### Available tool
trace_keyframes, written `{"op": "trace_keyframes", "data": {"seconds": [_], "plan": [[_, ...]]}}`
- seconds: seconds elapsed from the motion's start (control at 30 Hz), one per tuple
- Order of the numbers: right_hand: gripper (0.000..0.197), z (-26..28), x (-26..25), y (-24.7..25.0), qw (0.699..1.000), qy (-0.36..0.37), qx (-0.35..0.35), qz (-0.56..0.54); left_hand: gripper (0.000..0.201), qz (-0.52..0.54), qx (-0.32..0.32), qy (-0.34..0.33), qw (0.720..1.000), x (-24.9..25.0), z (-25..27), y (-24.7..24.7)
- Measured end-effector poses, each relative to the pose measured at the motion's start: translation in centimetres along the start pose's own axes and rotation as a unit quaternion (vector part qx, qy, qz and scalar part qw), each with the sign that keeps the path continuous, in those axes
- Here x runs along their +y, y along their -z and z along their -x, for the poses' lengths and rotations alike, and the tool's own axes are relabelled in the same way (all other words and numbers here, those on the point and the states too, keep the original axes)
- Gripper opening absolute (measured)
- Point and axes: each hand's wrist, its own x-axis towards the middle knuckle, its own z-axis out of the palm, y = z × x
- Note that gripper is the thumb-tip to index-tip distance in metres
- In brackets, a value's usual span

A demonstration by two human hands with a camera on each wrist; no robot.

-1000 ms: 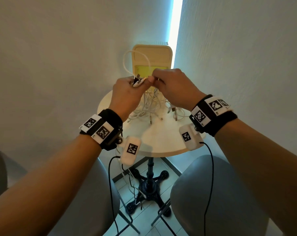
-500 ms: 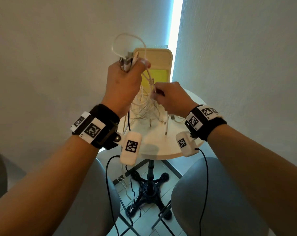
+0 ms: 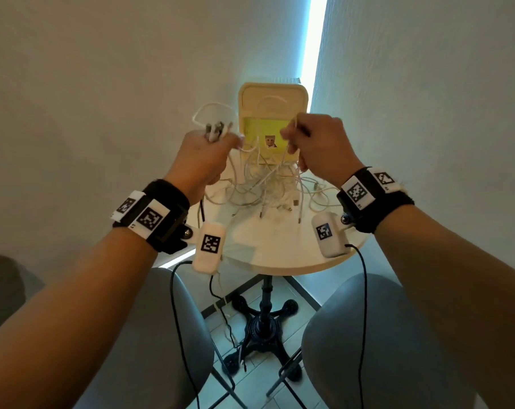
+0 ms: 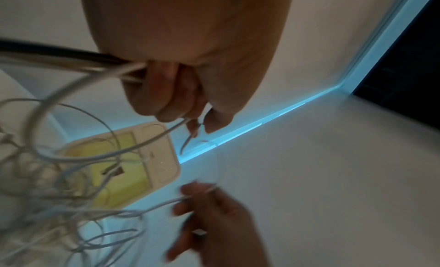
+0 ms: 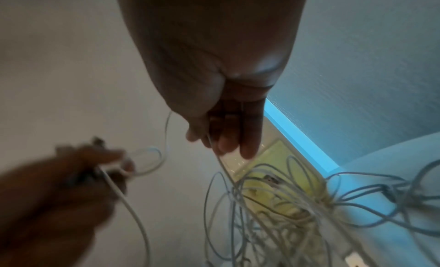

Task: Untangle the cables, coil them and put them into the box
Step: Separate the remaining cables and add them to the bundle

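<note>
From the head view, the left hand point(image 3: 204, 159) grips several plug ends with a loop above; the right hand point(image 3: 318, 143) pinches one white strand. The tangled cables point(image 3: 265, 187) hang onto the round surface point(image 3: 280, 249) before the open box point(image 3: 272, 95).

Both wrist views show each hand's fingers curled round strands.

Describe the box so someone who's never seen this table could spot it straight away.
Find the small round white table in the wall corner. At its far edge, behind the tangle of white cables, stands the box: cream, with rounded corners and a yellow inside, the only container there.
</note>
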Motion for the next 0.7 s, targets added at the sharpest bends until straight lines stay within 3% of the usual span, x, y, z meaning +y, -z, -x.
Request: {"op": "trace_keyframes", "data": {"seconds": [0.13,0.2,0.33,0.43,0.6,0.7], "plan": [[0.028,-0.7,-1.8,1.3,1.0,0.004,-0.005,0.002,0.056,-0.089,-0.051,0.086,0.991,-2.5,-0.2,0.5],[0.029,-0.7,-2.4,1.8,0.999,0.017,0.038,0.01,0.069,-0.119,-0.078,0.122,0.982,-2.9,-0.3,0.8],[0.029,-0.7,-3.3,2.3,0.997,0.011,0.07,-0.012,0.071,-0.149,-0.096,0.128,0.976,-2.7,-0.2,1.4],[0.032,-0.8,-3.7,3.3,0.989,0.018,0.134,-0.063,0.067,-0.143,-0.086,0.125,0.978,-3.0,-0.5,2.3],[0.038,-0.4,-3.9,3.6,0.995,0.029,0.079,-0.055,0.063,-0.109,-0.039,0.089,0.989,-3.7,-0.9,3.5],[0.042,-0.4,-4.0,3.5,0.985,0.047,0.147,-0.078,0.059,-0.101,-0.024,0.069,0.992,-3.7,-0.9,3.6]]}}
